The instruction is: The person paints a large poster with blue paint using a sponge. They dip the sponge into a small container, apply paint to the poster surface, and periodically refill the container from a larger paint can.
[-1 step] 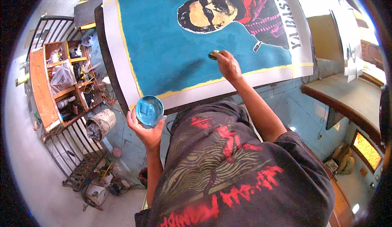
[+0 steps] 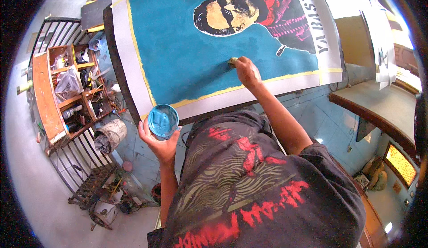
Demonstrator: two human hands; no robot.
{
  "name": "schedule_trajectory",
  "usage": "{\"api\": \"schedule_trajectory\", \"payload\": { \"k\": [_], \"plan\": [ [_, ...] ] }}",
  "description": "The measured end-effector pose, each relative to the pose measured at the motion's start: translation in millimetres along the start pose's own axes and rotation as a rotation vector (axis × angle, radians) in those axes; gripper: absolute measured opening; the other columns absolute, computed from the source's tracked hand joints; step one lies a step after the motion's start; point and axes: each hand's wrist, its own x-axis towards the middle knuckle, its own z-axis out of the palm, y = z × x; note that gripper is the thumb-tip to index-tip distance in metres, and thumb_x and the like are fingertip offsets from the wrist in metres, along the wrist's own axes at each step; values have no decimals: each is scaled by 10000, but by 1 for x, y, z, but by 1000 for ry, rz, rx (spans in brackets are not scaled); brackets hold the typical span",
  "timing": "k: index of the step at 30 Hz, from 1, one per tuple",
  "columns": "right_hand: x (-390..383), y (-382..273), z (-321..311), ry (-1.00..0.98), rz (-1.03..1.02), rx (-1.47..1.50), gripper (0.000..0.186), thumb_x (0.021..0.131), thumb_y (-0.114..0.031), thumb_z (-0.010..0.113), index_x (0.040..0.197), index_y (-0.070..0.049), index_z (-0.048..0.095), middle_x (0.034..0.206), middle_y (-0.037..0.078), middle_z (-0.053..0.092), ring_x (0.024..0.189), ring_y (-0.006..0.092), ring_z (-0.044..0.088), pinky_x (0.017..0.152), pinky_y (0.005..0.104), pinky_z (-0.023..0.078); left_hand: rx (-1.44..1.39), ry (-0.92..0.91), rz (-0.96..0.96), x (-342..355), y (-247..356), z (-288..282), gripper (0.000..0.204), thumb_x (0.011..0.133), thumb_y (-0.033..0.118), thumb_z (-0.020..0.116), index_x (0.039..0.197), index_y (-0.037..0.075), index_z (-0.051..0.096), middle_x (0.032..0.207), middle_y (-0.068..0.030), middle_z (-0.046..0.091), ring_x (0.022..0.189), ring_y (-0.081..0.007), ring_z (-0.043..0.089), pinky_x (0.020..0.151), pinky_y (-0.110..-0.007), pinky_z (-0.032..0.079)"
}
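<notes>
A cup of blue paint (image 2: 163, 120) rests in my left hand (image 2: 161, 146), fingers curled around its sides, at the near left corner of the painting. My right hand (image 2: 248, 72) pinches a small yellowish piece that looks like a sponge (image 2: 233, 62). It meets or hovers just over the blue background of the painting (image 2: 178, 51); contact is hard to judge. A darker streak, perhaps shadow, runs leftward from it. Beyond it lies a painted portrait (image 2: 229, 14) in dark glasses and a red scarf, turned sideways. Yellow masking lines and a white margin (image 2: 214, 101) frame the blue.
At left stands an orange wooden shelf (image 2: 43, 98) of tools and bags, with a paint-stained bucket (image 2: 110, 135) below it. A brown-edged counter (image 2: 379, 109) is at right. Against the painting's near edge is my dark shirt (image 2: 267, 181).
My right hand has shifted very slightly left and down, and the sponge-like piece has tilted so less of its face shows. My left hand and the paint cup have stayed put.
</notes>
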Motion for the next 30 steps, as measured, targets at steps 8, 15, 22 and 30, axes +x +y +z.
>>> {"api": "schedule_trajectory", "payload": {
  "k": [8, 15, 22, 30],
  "plan": [
    [3, -61, 29, -41, -177, 121, 283, 895, -60, 508, 1111, -173, 652, 1034, 115, 615, 990, 316, 622, 826, 421, 541, 45, 23, 14, 1, -4, 1, 1169, 618, 89, 908, 1468, 26, 108, 1426, -241, 395, 1292, -354, 441, 1113, -489, 337],
    [5, -46, 30, -4, -124, 117, 285, 876, -52, 526, 1093, -143, 687, 993, 129, 640, 966, 330, 628, 842, 413, 523, 6, 46, -3, 3, -12, 4, 1169, 608, 92, 912, 1462, 26, 117, 1420, -240, 405, 1293, -357, 441, 1117, -492, 333],
    [15, 6, 0, 223, -72, 55, 215, 867, -41, 549, 1028, -96, 682, 933, 144, 636, 891, 345, 630, 766, 415, 522, -3, 20, -16, 6, -8, 5, 1167, 608, 66, 904, 1465, 29, 112, 1425, -238, 400, 1284, -357, 445, 1115, -490, 329],
    [51, -13, 4, 140, -67, 41, 257, 893, -72, 505, 1070, -156, 669, 971, 139, 617, 975, 352, 622, 799, 451, 537, 29, 0, 27, 7, -1, 6, 1168, 615, 71, 902, 1469, 24, 107, 1427, -240, 396, 1283, -353, 444, 1109, -489, 332]
  ]
}}
